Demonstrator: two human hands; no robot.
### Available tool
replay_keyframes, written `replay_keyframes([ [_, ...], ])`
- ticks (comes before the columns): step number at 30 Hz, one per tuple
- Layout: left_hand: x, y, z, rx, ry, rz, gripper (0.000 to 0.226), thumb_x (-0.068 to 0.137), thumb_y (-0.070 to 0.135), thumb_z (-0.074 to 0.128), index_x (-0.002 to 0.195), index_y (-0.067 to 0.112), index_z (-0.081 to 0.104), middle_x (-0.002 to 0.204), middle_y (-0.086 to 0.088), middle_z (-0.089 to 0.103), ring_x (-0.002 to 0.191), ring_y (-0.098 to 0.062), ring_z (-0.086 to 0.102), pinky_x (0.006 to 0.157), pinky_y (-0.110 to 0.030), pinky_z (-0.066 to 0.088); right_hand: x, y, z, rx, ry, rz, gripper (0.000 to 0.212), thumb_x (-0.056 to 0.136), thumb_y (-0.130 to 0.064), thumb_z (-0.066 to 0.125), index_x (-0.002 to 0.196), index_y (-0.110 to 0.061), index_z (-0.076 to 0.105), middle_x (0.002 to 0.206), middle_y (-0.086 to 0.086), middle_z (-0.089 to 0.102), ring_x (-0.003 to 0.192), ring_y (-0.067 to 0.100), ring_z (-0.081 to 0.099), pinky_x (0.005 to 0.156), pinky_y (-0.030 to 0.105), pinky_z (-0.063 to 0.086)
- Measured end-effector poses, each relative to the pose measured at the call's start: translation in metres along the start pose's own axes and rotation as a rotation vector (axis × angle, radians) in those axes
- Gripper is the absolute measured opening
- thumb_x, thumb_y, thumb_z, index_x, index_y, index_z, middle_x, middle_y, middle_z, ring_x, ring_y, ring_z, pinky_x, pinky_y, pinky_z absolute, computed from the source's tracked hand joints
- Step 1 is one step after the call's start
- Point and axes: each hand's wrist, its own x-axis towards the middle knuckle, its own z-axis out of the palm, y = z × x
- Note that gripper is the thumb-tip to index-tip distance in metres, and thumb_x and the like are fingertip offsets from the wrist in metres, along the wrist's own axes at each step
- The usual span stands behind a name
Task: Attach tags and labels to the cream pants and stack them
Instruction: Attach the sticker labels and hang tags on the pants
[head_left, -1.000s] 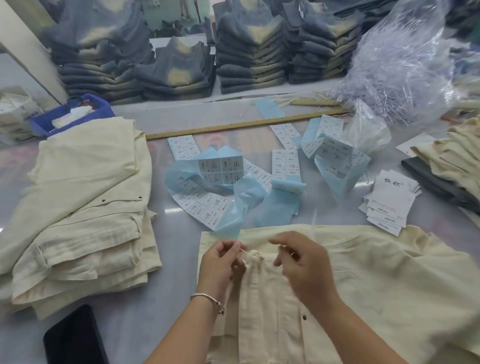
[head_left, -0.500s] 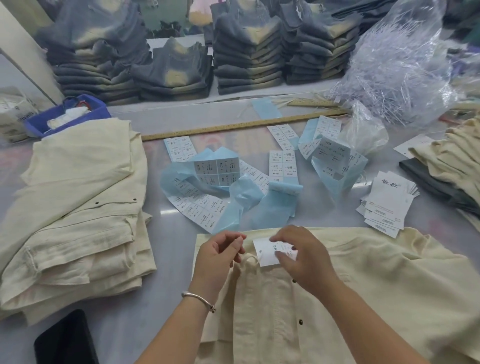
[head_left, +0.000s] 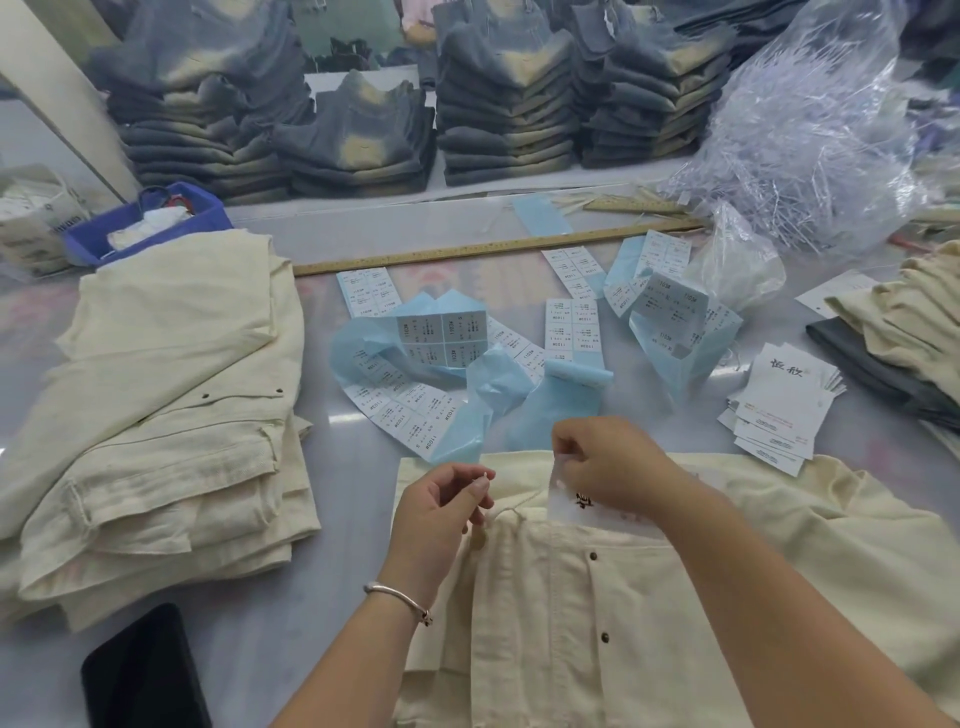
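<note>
The right hand (head_left: 605, 467) pinches a white hang tag (head_left: 589, 506) between thumb and fingers, holding it upright against the waistband of the cream pants (head_left: 571, 597) spread at the near edge of the bench (head_left: 322, 519). The left hand (head_left: 436, 512) sits just beside it, fingertips curled and pinched together on what looks like a thin fastener at the belt loop; it is too fine to make out for certain. Both forearms reach in from the near edge, wrists slightly raised over the waistband.

So the tag is going on this pair, not yet clearly fastened, I'd say. At the left side of the bench a stack of folded cream pants (head_left: 156, 415) looks finished. More cream pants (head_left: 904, 317) wait at the right edge, with spare tags (head_left: 779, 410) fanned out near them and label sheets (head_left: 457, 364) scattered mid-bench. Still ahead, by my reading: finishing this tag, folding, stacking, then the remaining pile.
</note>
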Motion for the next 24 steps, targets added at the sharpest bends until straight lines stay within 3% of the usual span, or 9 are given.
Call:
replay_keyframes([
  [2, -0.003, 0.001, 0.002, -0.004, -0.017, 0.001, 0.014, 0.09, -0.001, 0.061, 0.088, 0.007, 0.072, 0.061, 0.003, 0.064, 0.053, -0.006, 0.055, 0.05, -0.013, 0.042, 0.002, 0.003, 0.002, 0.034, -0.109, 0.035, 0.013, 0.08, -0.013, 0.055, 0.077, -0.026, 0.056, 0.076, -0.012, 0.056, 0.082, 0.017, 0.055, 0.063, 0.025, 0.04],
  [5, -0.007, -0.001, 0.005, 0.019, -0.041, -0.006, 0.016, 0.089, -0.001, 0.062, 0.086, 0.01, 0.073, 0.061, 0.005, 0.065, 0.053, -0.003, 0.056, 0.051, -0.012, 0.043, -0.006, 0.016, 0.015, 0.089, 0.1, 0.033, 0.03, 0.075, -0.008, 0.064, 0.1, -0.024, 0.064, 0.098, -0.013, 0.06, 0.097, 0.012, 0.055, 0.088, 0.031, 0.043],
  [7, -0.007, -0.002, 0.006, 0.038, -0.042, -0.013, 0.015, 0.089, 0.0, 0.063, 0.086, 0.01, 0.074, 0.061, 0.006, 0.066, 0.053, -0.002, 0.056, 0.051, -0.012, 0.043, -0.015, 0.02, 0.022, 0.328, 0.218, 0.048, 0.031, 0.068, 0.002, 0.064, 0.086, -0.023, 0.067, 0.087, -0.01, 0.065, 0.083, 0.012, 0.059, 0.083, 0.032, 0.048],
  [10, -0.006, -0.004, 0.006, 0.053, -0.027, -0.021, 0.016, 0.089, 0.0, 0.063, 0.086, 0.011, 0.073, 0.061, 0.005, 0.066, 0.052, -0.003, 0.055, 0.051, -0.012, 0.043, -0.026, 0.02, 0.039, 0.519, 0.105, 0.086, 0.031, 0.068, 0.006, 0.065, 0.077, -0.024, 0.068, 0.077, -0.004, 0.068, 0.069, 0.011, 0.061, 0.073, 0.027, 0.052],
  [12, -0.005, -0.005, 0.007, 0.062, -0.027, -0.016, 0.016, 0.089, 0.001, 0.063, 0.085, 0.013, 0.074, 0.061, 0.004, 0.066, 0.053, -0.005, 0.055, 0.053, -0.013, 0.045, -0.031, 0.02, 0.05, 0.498, 0.087, 0.073, 0.029, 0.069, 0.004, 0.066, 0.085, -0.02, 0.069, 0.082, -0.003, 0.066, 0.071, 0.011, 0.059, 0.072, 0.022, 0.05],
  [18, -0.007, -0.007, 0.013, 0.078, -0.061, 0.007, 0.019, 0.087, 0.0, 0.065, 0.084, 0.016, 0.075, 0.065, 0.004, 0.068, 0.059, -0.005, 0.059, 0.059, -0.017, 0.049, -0.028, 0.02, 0.059, 0.35, 0.104, 0.028, 0.009, 0.078, -0.006, 0.07, 0.086, -0.005, 0.075, 0.089, 0.004, 0.063, 0.082, 0.019, 0.059, 0.078, 0.031, 0.046],
  [22, -0.008, -0.006, 0.021, 0.132, -0.084, 0.034, 0.023, 0.085, 0.001, 0.069, 0.08, 0.023, 0.077, 0.07, 0.004, 0.072, 0.06, -0.004, 0.061, 0.062, -0.015, 0.05, -0.026, 0.019, 0.06, 0.243, 0.106, 0.033, 0.012, 0.086, -0.01, 0.061, 0.088, -0.009, 0.072, 0.093, 0.002, 0.064, 0.089, 0.018, 0.057, 0.082, 0.032, 0.043],
  [24, -0.007, -0.007, 0.025, 0.226, -0.076, 0.066, 0.019, 0.083, 0.005, 0.071, 0.079, 0.023, 0.076, 0.071, 0.008, 0.073, 0.062, 0.001, 0.062, 0.062, -0.012, 0.048, -0.024, 0.017, 0.061, 0.072, 0.064, 0.005, 0.016, 0.09, -0.013, 0.053, 0.081, -0.016, 0.067, 0.091, -0.002, 0.062, 0.088, 0.018, 0.054, 0.079, 0.031, 0.037],
])
